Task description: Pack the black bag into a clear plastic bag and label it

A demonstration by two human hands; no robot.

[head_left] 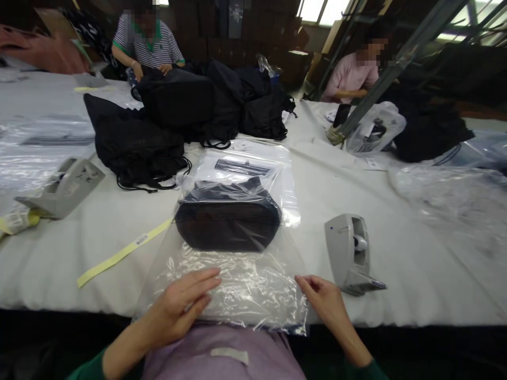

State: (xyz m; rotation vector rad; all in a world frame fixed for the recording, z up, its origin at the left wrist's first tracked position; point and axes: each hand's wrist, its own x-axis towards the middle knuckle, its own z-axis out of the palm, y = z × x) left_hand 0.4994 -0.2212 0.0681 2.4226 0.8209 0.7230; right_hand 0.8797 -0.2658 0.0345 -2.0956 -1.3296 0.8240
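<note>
A black fabric bag [229, 224] lies inside a clear plastic bag [253, 285], whose loose end reaches the table's front edge. My left hand [184, 298] rests on that loose plastic with its fingers stretched out. At the right edge of the plastic, my right hand [320, 293] is closed in a pinch, thumb and forefinger at the film. Under the far end of the clear bag lies a stack of flat plastic bags [291, 195] with dark printing.
Tape dispensers stand to the right [350, 253] and left [67, 187]. A yellow strip with a label [122, 253] lies on the white-covered table [396, 253]. Several black bags [178, 105] are piled ahead. Co-workers sit across the table, one in a striped shirt [170, 47]. A slanted metal post [380, 95] rises at right.
</note>
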